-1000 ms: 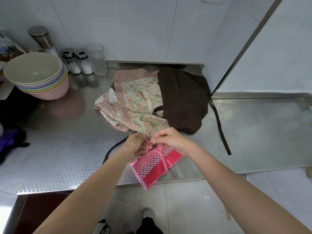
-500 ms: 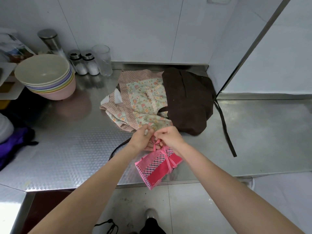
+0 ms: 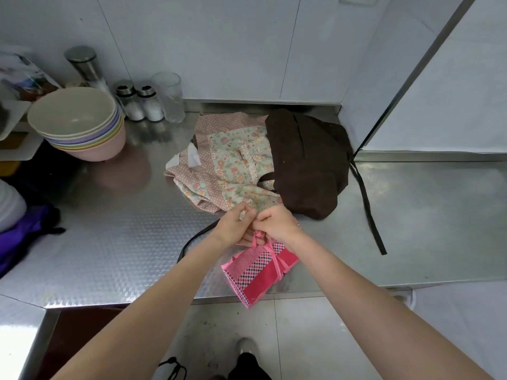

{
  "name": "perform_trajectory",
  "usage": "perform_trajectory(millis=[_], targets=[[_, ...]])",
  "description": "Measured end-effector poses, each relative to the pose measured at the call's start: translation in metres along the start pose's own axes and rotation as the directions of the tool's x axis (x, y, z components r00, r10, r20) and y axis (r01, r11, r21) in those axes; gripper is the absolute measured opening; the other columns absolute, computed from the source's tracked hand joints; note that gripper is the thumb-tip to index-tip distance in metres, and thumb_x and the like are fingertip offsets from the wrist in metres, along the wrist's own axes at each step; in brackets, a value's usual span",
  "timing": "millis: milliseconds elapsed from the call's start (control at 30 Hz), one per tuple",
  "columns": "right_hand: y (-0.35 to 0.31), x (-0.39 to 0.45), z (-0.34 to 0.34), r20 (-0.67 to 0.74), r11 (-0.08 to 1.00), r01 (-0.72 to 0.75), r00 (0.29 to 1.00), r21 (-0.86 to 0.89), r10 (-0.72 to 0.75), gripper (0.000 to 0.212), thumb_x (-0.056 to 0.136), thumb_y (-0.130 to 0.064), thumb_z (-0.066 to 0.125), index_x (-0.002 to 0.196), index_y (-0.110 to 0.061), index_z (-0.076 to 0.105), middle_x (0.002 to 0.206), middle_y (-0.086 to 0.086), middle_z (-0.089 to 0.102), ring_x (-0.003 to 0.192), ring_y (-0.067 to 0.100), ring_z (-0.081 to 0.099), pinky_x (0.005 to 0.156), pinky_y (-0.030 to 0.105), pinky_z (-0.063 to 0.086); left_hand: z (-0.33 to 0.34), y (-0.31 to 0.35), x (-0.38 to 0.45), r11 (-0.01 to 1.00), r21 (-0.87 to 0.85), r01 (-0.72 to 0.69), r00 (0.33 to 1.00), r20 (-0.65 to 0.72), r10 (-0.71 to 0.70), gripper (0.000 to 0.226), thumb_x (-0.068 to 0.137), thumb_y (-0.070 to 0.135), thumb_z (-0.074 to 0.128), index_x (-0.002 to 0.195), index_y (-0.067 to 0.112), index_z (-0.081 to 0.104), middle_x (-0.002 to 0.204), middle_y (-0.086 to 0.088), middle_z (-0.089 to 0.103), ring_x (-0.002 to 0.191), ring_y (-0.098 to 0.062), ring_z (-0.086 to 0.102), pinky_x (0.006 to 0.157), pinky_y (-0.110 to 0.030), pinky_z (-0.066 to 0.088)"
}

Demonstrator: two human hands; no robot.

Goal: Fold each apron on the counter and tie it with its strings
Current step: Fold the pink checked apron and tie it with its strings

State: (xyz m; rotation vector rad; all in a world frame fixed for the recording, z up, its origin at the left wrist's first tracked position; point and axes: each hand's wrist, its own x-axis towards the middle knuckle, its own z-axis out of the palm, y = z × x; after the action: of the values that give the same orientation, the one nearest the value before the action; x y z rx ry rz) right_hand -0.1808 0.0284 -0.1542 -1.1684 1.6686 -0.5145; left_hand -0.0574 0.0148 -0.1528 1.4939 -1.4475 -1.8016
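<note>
A pink apron point(image 3: 259, 272) is folded into a small flat bundle. It lies at the front edge of the shiny metal counter point(image 3: 115, 242), and one corner sticks out over the edge. The cloth has thin stripes, a band of little black and pink checks, and a plain bright pink part. A thin pink string point(image 3: 275, 256) goes around the bundle.

Both hands are at the top end of the bundle, close together and touching. The left hand point(image 3: 236, 226) has its fingers curled, pinching the string. The right hand point(image 3: 277, 224) is curled too, with its fingers pinching the string near a small loop.

Behind the hands lies a flowery apron point(image 3: 233, 171), soft and crumpled. It has small flowers on pale green cloth, pink cloth with tiny white dots, and a strip of white lace. A dark brown apron point(image 3: 307, 163) lies partly on top of it, all bunched up. Its long flat strap point(image 3: 367, 209) runs down across the counter on the right.

The counter has a bumpy pattern of little squares. On the left stands a stack of round bowls point(image 3: 79, 124) in soft colours. Near the white wall are two small shakers point(image 3: 140, 101) with metal lids and a clear glass point(image 3: 168, 96).
</note>
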Motion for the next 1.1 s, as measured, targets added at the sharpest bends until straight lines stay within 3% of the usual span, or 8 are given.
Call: perform_trajectory(millis=[133, 233, 433, 533, 700, 933, 1033, 1100], targets=[[0.004, 0.001, -0.006, 0.041, 0.917, -0.068, 0.998, 0.393, 0.056, 0.013, 0.086, -0.003, 0.061, 0.074, -0.001, 0.065, 0.063, 0.012, 0.058, 0.048, 0.014, 0.051, 0.045, 0.020, 0.039, -0.011, -0.010, -0.005, 0.962, -0.255, 0.103, 0.992, 0.097, -0.080, 0.019, 0.092, 0.015, 0.055, 0.106, 0.005, 0.047, 0.072, -0.009, 0.069, 0.060, -0.010, 0.069, 0.060, -0.020, 0.057], [0.004, -0.001, -0.013, 0.189, 0.849, -0.149, 0.980, 0.507, 0.059, 0.009, 0.089, -0.004, 0.059, 0.087, 0.001, 0.067, 0.069, 0.009, 0.062, 0.061, 0.015, 0.057, 0.054, 0.019, 0.045, -0.018, -0.017, -0.004, 0.965, -0.214, 0.149, 0.975, 0.197, -0.107, 0.006, 0.090, 0.003, 0.055, 0.094, 0.005, 0.060, 0.071, -0.005, 0.072, 0.066, -0.008, 0.070, 0.065, -0.017, 0.057], [-0.006, 0.005, -0.022, 0.140, 1.000, 0.008, 0.990, 0.005, -0.009, 0.013, 0.081, 0.003, 0.067, 0.093, 0.005, 0.071, 0.083, 0.016, 0.069, 0.068, 0.018, 0.061, 0.067, 0.022, 0.052, -0.015, -0.013, 0.003, 0.959, -0.178, 0.219, 0.968, 0.161, -0.191, 0.010, 0.091, 0.006, 0.055, 0.091, 0.008, 0.064, 0.067, -0.003, 0.071, 0.061, -0.007, 0.068, 0.063, -0.016, 0.056], [-0.015, 0.007, -0.019, 0.026, 0.905, 0.158, 0.987, -0.396, -0.161, 0.012, 0.079, 0.000, 0.069, 0.090, -0.002, 0.072, 0.089, 0.013, 0.072, 0.081, 0.022, 0.068, 0.081, 0.030, 0.054, -0.011, -0.007, 0.002, 0.924, -0.263, 0.279, 0.955, 0.180, -0.237, 0.014, 0.092, 0.013, 0.054, 0.086, 0.006, 0.064, 0.064, -0.004, 0.069, 0.058, -0.008, 0.066, 0.060, -0.016, 0.055], [-0.024, -0.002, -0.007, 0.050, 0.716, 0.338, 0.919, -0.611, -0.391, 0.005, 0.084, -0.009, 0.062, 0.086, -0.008, 0.066, 0.088, 0.006, 0.069, 0.086, 0.017, 0.063, 0.079, 0.028, 0.047, -0.008, -0.003, 0.008, 0.862, -0.362, 0.355, 0.935, 0.136, -0.328, 0.030, 0.096, 0.025, 0.049, 0.074, 0.007, 0.059, 0.054, -0.003, 0.065, 0.048, -0.009, 0.063, 0.053, -0.018, 0.053], [-0.015, -0.001, -0.014, 0.139, 0.616, 0.463, 0.856, -0.637, -0.499, 0.005, 0.083, -0.014, 0.065, 0.084, -0.010, 0.068, 0.097, -0.003, 0.057, 0.099, 0.010, 0.049, 0.080, 0.020, 0.033, -0.010, 0.000, 0.013, 0.857, -0.361, 0.368, 0.930, 0.155, -0.334, 0.017, 0.093, 0.013, 0.053, 0.082, 0.004, 0.063, 0.061, -0.006, 0.065, 0.051, -0.011, 0.063, 0.053, -0.019, 0.055], [-0.013, -0.002, -0.011, 0.143, 0.704, 0.504, 0.850, -0.500, -0.508, 0.006, 0.076, -0.013, 0.074, 0.075, -0.007, 0.070, 0.089, -0.002, 0.054, 0.095, 0.007, 0.047, 0.094, 0.024, 0.030, -0.005, 0.000, 0.016, 0.911, -0.240, 0.335, 0.942, 0.051, -0.333, 0.028, 0.096, 0.010, 0.046, 0.072, 0.004, 0.060, 0.049, -0.005, 0.060, 0.041, -0.009, 0.058, 0.044, -0.017, 0.050], [-0.012, -0.008, -0.011, 0.130, 0.796, 0.504, 0.862, -0.336, -0.491, 0.008, 0.071, -0.009, 0.078, 0.072, -0.005, 0.070, 0.078, -0.006, 0.055, 0.078, 0.003, 0.050, 0.083, 0.021, 0.039, -0.004, -0.002, 0.018, 0.940, -0.160, 0.302, 0.951, -0.024, -0.309, 0.032, 0.096, 0.003, 0.041, 0.068, 0.004, 0.057, 0.047, -0.005, 0.053, 0.034, -0.009, 0.048, 0.037, -0.014, 0.042]])
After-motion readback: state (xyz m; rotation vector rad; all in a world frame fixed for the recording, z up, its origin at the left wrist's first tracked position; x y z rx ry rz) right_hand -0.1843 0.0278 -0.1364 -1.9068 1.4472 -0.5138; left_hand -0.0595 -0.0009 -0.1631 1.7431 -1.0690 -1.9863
